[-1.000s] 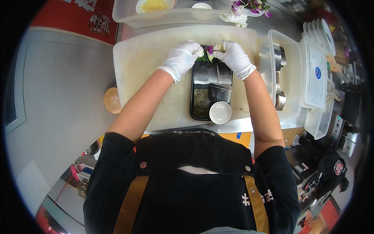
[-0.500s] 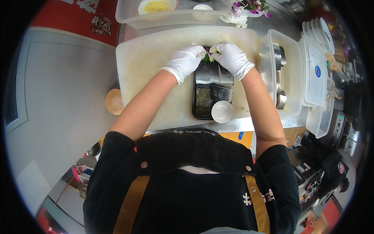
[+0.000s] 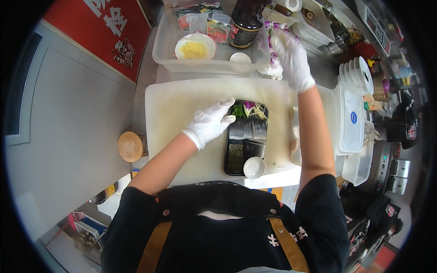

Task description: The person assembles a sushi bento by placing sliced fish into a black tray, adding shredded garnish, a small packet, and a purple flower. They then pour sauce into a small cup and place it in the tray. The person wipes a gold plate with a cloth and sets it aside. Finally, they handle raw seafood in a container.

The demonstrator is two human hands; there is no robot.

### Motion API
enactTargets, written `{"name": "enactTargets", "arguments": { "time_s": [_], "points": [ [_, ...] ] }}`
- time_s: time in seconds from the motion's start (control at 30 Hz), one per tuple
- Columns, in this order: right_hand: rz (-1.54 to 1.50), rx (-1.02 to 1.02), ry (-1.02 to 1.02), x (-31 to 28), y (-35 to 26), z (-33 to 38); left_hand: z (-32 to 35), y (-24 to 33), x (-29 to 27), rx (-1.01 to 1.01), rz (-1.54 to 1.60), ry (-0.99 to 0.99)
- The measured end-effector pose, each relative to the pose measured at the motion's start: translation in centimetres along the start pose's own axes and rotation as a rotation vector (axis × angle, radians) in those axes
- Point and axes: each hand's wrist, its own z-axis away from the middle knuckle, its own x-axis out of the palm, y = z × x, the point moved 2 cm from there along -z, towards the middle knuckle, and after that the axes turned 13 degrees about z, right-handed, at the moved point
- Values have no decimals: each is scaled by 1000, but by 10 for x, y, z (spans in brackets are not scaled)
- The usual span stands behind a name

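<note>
Head view, white cutting board: this is the largest surface, and on it lies the black tray, a little right of the middle.
Tray, done: we see dark silvery slices, a dark green sheet and 1 small white bowl in place; across the far end lie 3 garnishes, namely pale yellow strips, green leaves and 1 purple-white flower.
Tray, left: we judge the filling almost complete, but what remains we cannot tell.
Right arm: stretched far forward, past the tray.
Left arm: slanted inward from the lower left.
Right hand: gloved, at the purple flowers beside the clear plastic bin; it is blurred, so whether it holds anything we cannot tell.
Left hand: gloved, at the tray's far left corner, fingers extended and thumb apart, gripping nothing that we can see; contact with the rim is uncertain.
</note>
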Motion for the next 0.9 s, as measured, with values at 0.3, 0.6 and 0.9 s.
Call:
{"name": "enactTargets", "arguments": {
  "time_s": [0.3,0.6,0.9],
  "points": [
    [-619,53,242,49,105,-153,119,-32,-35,-276,461,361],
    [-631,-271,410,-41,-46,-81,146,-26,-65,-284,792,538],
    [55,-52,390,-105,-231,119,73,112,-159,716,758,309]
  ]
}}
